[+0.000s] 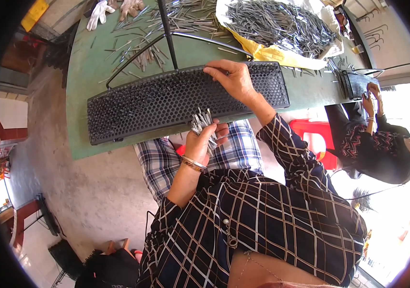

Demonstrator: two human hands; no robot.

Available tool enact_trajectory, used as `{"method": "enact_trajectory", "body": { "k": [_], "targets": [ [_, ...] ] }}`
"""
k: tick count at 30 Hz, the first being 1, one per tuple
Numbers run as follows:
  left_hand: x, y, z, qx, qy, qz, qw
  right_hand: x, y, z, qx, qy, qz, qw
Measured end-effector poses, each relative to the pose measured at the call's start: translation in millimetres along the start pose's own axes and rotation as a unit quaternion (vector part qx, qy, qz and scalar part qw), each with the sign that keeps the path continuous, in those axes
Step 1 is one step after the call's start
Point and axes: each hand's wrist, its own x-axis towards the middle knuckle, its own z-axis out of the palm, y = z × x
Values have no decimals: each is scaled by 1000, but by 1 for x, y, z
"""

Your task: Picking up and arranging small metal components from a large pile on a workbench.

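My left hand (198, 144), with bangles at its wrist, is closed around a bundle of thin grey metal strips (200, 120) at the near edge of a long black perforated rack (186, 98). Over the rack's far edge, right of its middle, my right hand (236, 81) has thumb and forefinger together in a pinch. Whatever sits between those fingertips is too small to make out. Rows of round holes cover the rack. Its left part looks filled with many small dark pieces, while open holes show in the middle.
A black rod frame (170, 41) rises behind the rack on the green table (82, 91). Loose strips (150, 57) lie beyond, beside a heaped sack (282, 24) with a yellow edge (267, 56). White gloves (100, 13) rest far left. At right, another person works at a similar rack (358, 84), near a red stool (310, 128).
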Motion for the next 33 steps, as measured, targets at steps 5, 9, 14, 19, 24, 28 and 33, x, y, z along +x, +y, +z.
{"method": "enact_trajectory", "body": {
  "k": [5,9,14,19,24,28,33],
  "targets": [
    [0,2,-2,17,-1,-5,1000,-8,-7,1,42,-2,88,995],
    [0,4,-2,30,-9,-7,999,-13,5,8,-9,10,44,999],
    [0,4,-2,30,-9,-11,999,-12,2,8,-56,3,-26,998],
    [0,3,-3,43,-15,-9,999,-11,0,2,-136,-12,-85,987],
    [-2,5,0,34,-20,11,999,-8,-15,-7,-75,-12,-8,997],
    [-4,11,9,35,-38,45,998,-23,-21,-19,-8,-117,91,989],
    [-3,8,10,19,-55,69,996,-39,-36,-23,119,-226,201,946]
  ]
}}
